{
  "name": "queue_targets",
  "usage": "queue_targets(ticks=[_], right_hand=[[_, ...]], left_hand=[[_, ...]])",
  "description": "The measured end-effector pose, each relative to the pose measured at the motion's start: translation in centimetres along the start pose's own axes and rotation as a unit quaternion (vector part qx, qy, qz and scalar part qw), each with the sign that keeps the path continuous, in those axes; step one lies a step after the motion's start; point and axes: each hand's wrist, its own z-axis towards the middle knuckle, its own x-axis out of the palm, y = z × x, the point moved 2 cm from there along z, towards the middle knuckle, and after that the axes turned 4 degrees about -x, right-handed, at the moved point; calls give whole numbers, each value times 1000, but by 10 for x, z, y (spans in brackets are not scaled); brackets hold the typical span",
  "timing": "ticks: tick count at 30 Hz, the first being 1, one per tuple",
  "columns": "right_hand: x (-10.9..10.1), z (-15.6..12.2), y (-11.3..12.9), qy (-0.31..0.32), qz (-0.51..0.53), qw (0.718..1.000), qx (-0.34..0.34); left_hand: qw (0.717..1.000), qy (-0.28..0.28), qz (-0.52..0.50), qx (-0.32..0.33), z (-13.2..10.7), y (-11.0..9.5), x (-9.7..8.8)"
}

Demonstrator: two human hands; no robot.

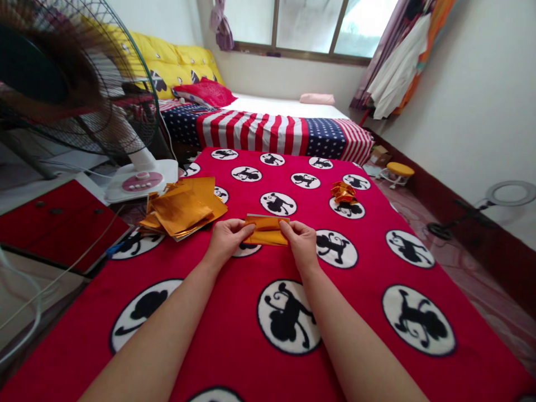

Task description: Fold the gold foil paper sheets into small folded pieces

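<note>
A sheet of gold foil paper [268, 237], folded into a narrow strip with a pale edge at the top, is held level between both hands. My left hand [228, 237] pinches its left end between thumb and fingers. At the right end, my right hand [300, 240] grips it the same way. To the left of my left hand lies a loose pile of gold foil sheets [184, 206]. Farther off to the right sits a small cluster of folded gold foil pieces [344, 192].
A red cloth with monkey prints [234, 301] covers the surface under my hands. At left stand a fan [140, 173] with blurred blades and a red-topped box [58, 218]. Beyond is a bed with a striped, starred cover [259, 131]. A yellow stool [400, 169] stands at right.
</note>
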Motion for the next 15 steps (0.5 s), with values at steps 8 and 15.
queue_targets(ticks=[8, 15], right_hand=[[0, -1, -1, 0, -3, 1000, -14], [0, 0, 0, 0, -17, 1000, -16]], left_hand=[[1000, -12, 15, 8, 0, -2, 0], [999, -23, 35, 15, -1, -3, 0]])
